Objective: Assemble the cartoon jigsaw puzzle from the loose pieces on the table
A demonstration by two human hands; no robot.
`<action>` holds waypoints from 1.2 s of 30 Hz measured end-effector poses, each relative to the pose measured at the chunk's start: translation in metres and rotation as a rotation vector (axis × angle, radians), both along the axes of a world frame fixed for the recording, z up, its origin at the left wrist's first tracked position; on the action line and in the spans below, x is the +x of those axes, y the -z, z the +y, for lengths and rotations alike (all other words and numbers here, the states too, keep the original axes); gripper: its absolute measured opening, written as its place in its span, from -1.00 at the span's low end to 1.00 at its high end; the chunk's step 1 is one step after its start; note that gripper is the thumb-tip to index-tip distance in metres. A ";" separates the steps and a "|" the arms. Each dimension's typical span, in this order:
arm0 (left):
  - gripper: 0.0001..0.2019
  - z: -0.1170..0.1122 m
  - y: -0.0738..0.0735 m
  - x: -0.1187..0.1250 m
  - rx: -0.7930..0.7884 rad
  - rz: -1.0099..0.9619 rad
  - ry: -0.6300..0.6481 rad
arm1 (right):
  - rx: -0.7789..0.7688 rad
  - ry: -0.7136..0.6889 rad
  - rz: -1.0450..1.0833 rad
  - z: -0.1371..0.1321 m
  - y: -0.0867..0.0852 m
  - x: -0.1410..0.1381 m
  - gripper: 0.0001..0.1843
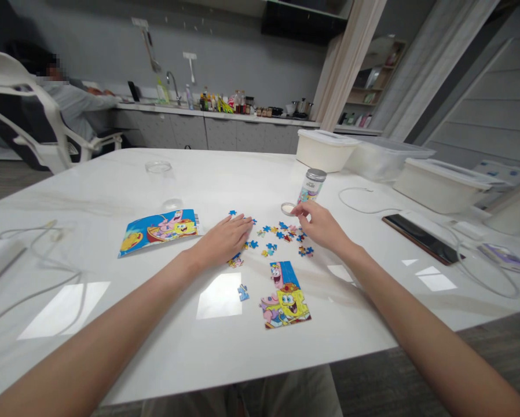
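Note:
On the white table (112, 191) lies a partly joined cartoon jigsaw block (285, 294), with one loose blue piece (243, 292) to its left. Several loose blue pieces (277, 231) are scattered farther back. My left hand (225, 237) lies flat over the left end of that scatter, fingers stretched out. My right hand (318, 223) hovers at the right end, fingers curled in a pinch near a small white lid (288, 208). What the pinch holds is too small to make out.
A printed reference picture (160, 230) lies left of my left hand. A puzzle canister (312, 185), a clear glass (162, 185), a phone (420, 237) with cable, and white storage boxes (438, 182) stand farther back. A person sits at the far left by the counter.

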State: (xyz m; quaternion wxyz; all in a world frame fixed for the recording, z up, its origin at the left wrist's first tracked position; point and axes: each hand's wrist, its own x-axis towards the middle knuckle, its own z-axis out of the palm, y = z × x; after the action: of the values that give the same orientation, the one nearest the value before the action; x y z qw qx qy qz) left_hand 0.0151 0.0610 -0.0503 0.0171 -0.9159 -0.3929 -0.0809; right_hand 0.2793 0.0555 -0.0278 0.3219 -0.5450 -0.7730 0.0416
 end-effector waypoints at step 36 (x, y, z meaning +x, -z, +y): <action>-0.82 -0.003 -0.013 0.000 -0.105 -0.315 0.009 | -0.079 0.071 -0.031 -0.001 -0.006 0.006 -0.82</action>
State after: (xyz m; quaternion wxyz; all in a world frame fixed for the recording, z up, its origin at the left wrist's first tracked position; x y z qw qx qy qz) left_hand 0.0153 0.0582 -0.0369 -0.0929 -0.8932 -0.3904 -0.2028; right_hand 0.2854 0.0541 -0.0221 0.2892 -0.5848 -0.7560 0.0522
